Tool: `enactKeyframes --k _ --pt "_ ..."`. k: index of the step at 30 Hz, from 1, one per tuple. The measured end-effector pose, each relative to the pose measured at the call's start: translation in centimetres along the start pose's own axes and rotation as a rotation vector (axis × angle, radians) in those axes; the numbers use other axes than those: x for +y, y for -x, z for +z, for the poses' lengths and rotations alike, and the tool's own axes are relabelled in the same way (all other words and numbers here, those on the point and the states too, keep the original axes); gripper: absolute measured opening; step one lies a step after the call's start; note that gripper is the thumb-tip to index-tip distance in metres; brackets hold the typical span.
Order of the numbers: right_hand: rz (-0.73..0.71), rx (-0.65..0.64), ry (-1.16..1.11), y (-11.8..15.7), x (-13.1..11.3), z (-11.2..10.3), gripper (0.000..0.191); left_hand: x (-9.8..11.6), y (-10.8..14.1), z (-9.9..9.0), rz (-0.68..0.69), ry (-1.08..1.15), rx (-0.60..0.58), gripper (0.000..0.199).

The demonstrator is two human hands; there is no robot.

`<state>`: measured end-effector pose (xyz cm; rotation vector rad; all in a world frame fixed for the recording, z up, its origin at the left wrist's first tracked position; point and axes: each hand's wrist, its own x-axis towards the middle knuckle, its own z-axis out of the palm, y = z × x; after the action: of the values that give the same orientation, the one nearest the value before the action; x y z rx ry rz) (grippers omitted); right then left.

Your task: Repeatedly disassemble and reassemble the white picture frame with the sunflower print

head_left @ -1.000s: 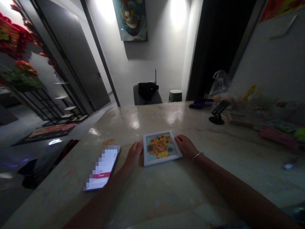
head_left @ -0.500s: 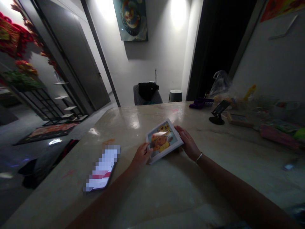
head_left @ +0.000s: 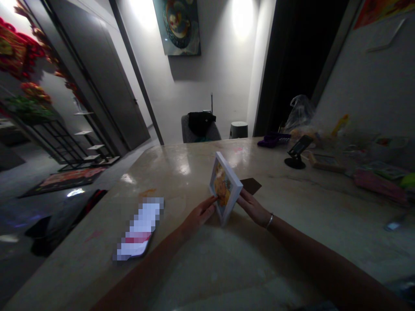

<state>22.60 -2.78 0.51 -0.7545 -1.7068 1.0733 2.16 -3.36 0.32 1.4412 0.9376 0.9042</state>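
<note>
Logging left to right along the near edge of the marble tabletop (head_left: 181, 263). A smartphone (head_left: 139, 229), its screen pixelated, lies flat near the left edge, well apart from the work.

Next comes the left hand (head_left: 201, 214), its fingers (head_left: 210, 205) extended and pressing on the lower face of the white picture frame (head_left: 231, 188). The frame stands tipped up on a lower corner, near the middle of the tabletop, and is held between both hands. Its sunflower picture (head_left: 220, 185) faces left, foreshortened, with yellow blooms on a pale blue ground. The white border looks clean and unbroken from here.

The right hand (head_left: 253, 208) wears a silver bracelet (head_left: 269, 221), and its fingers (head_left: 244, 199) rest against the frame's right side. Neither hand is clenched, and the grasp looks light.

Step in hand, as judged: turning the frame over for a look. Its balance on one corner calls for contact from both hands.

Just beyond the frame lies a dark brown flat piece (head_left: 251, 185). Toward the far right edge are a black phone stand (head_left: 296, 153) and a pink packet (head_left: 379, 185).
</note>
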Motion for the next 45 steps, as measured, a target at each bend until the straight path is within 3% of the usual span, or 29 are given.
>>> enactKeyframes --k 3,5,9,14,17,19,22,27,36,41,45 --pt "-0.183 -0.184 0.306 0.3 -1.1 0.6 0.054 0.1 0.3 0.0 -0.072 0.285 -0.075 0.047" --pt "-0.275 -0.279 0.473 0.3 -1.5 0.9 0.055 0.5 0.6 -0.2 -0.161 0.478 -0.052 0.049" --pt "-0.295 -0.301 0.644 -0.1 -1.3 0.8 0.047 1.8 0.7 -1.0 -0.223 0.670 -0.008 0.055" --pt "-0.197 -0.266 0.663 -0.4 -0.4 0.5 0.031 1.4 -0.1 -1.8 -0.378 0.549 0.165 0.035" --pt "-0.126 -0.182 0.636 -0.4 0.1 0.5 0.022 0.8 -0.3 -2.0 -0.356 0.497 0.204 0.035" --pt "-0.103 -0.108 0.620 -0.4 0.5 0.5 0.021 0.7 -0.2 -1.9 -0.320 0.513 0.174 0.036" --pt "-0.107 -0.030 0.622 -0.2 0.8 0.5 0.039 1.1 0.1 -1.4 -0.325 0.546 0.097 0.034" --pt "-0.094 -0.097 0.680 0.0 0.7 0.3 0.059 1.5 0.4 -0.2 -0.330 0.537 0.020 0.033" --pt "-0.088 -0.218 0.792 -0.5 -0.5 0.2 0.052 0.9 0.1 -0.3 -0.270 0.456 0.002 0.034" --pt "-0.122 -0.168 0.775 -0.6 -0.1 0.2 0.050 0.5 0.0 -0.2 -0.255 0.504 -0.058 0.043" --pt "-0.114 -0.053 0.714 -0.6 1.0 0.0 0.049 0.5 0.6 -0.4 -0.257 0.468 -0.115 0.049"
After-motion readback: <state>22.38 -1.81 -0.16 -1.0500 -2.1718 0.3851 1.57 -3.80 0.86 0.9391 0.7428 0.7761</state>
